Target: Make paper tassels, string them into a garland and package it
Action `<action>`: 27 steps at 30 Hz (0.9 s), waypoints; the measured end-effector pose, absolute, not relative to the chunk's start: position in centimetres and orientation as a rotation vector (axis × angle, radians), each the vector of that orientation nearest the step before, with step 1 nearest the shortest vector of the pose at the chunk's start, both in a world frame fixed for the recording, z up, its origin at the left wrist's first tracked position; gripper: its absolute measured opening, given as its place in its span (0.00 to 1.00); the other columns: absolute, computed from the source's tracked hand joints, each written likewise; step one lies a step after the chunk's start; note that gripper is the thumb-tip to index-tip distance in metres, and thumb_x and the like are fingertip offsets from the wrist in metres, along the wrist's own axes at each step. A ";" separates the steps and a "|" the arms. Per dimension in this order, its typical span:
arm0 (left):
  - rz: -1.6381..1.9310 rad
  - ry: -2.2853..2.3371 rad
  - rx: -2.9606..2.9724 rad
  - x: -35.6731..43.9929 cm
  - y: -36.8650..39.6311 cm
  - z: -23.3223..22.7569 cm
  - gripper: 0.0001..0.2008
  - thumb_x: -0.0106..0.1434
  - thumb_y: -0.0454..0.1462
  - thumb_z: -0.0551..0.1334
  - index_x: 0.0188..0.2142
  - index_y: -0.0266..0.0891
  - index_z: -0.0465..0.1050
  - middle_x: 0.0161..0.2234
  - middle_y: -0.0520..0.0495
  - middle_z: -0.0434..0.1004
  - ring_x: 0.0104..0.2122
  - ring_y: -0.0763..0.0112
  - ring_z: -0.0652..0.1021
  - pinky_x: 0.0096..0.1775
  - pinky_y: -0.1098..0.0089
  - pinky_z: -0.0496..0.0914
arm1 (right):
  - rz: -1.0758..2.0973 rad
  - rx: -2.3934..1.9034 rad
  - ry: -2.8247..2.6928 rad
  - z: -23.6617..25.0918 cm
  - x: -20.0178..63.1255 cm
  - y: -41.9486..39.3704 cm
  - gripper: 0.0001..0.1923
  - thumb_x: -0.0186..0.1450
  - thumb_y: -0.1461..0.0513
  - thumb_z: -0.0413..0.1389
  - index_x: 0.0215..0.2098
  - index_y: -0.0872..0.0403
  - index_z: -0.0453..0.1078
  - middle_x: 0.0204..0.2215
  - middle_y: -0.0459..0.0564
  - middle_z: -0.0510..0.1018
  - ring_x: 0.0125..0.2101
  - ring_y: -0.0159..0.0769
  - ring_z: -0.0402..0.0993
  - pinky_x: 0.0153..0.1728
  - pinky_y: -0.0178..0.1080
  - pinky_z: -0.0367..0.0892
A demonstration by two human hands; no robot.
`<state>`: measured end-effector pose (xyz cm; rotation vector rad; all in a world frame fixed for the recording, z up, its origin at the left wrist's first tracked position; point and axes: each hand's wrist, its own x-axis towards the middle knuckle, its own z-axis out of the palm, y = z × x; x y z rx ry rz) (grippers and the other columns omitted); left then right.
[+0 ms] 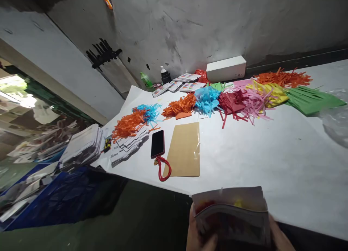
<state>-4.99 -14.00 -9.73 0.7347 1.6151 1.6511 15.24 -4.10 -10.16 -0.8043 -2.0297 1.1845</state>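
Note:
At the bottom of the head view, below the table's front edge, I hold a pouch [232,218] with its mouth gaping toward me. Its back panel is pale and its front looks dark, with blurred red and yellow patches inside. My left hand [191,231] is closed on its left side, thumb across the front. On the right side, my right hand [278,234] grips it, its fingers mostly hidden behind. Farther up on the white-covered table lies a flat brown paper sheet [185,149], with a dark phone [158,144] and its red cord strap [170,170] beside it.
Fringed paper bundles run along the back: orange [181,105], blue [208,98], dark red [232,100], pink [255,100], yellow [274,93], green [312,98]. Printed packs [192,87] and a white box [226,69] stand by the wall. Blue crates [67,196] sit left.

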 end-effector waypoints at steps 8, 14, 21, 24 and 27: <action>1.823 1.595 1.020 -4.4 -13.2 -12.4 0.30 0.70 0.50 0.59 0.68 0.52 0.55 0.54 0.40 0.79 0.50 0.56 0.82 0.53 0.57 0.76 | 0.616 -0.769 -1.928 -6.7 15.1 -0.9 0.19 0.71 0.61 0.54 0.60 0.44 0.68 0.46 0.51 0.81 0.44 0.40 0.83 0.43 0.32 0.78; 1.987 1.569 1.345 -7.1 -12.2 -10.9 0.16 0.70 0.39 0.62 0.56 0.47 0.71 0.52 0.42 0.80 0.50 0.61 0.81 0.48 0.68 0.78 | 0.593 -0.709 -2.067 -5.7 17.1 0.4 0.24 0.72 0.58 0.55 0.65 0.46 0.65 0.58 0.56 0.74 0.54 0.48 0.76 0.47 0.39 0.78; 1.977 1.223 1.558 -7.5 -11.7 -9.7 0.25 0.66 0.35 0.66 0.62 0.45 0.68 0.52 0.39 0.80 0.48 0.56 0.82 0.46 0.64 0.79 | 0.139 -0.199 -2.297 2.8 14.4 1.2 0.15 0.73 0.66 0.51 0.52 0.51 0.76 0.47 0.46 0.83 0.51 0.38 0.77 0.58 0.39 0.70; 2.019 1.206 1.651 -7.2 -11.5 -10.1 0.25 0.66 0.38 0.66 0.62 0.47 0.67 0.48 0.40 0.82 0.42 0.58 0.84 0.40 0.67 0.80 | 0.387 -0.262 -2.600 5.1 11.9 1.7 0.13 0.74 0.58 0.51 0.44 0.54 0.77 0.37 0.50 0.85 0.36 0.39 0.82 0.37 0.37 0.77; 2.015 1.216 1.698 -6.7 -11.4 -10.8 0.26 0.67 0.41 0.65 0.64 0.47 0.65 0.46 0.40 0.83 0.39 0.59 0.85 0.35 0.69 0.81 | 0.647 -0.399 -2.788 5.5 10.7 2.2 0.12 0.66 0.52 0.61 0.31 0.52 0.75 0.23 0.45 0.82 0.21 0.36 0.77 0.19 0.34 0.69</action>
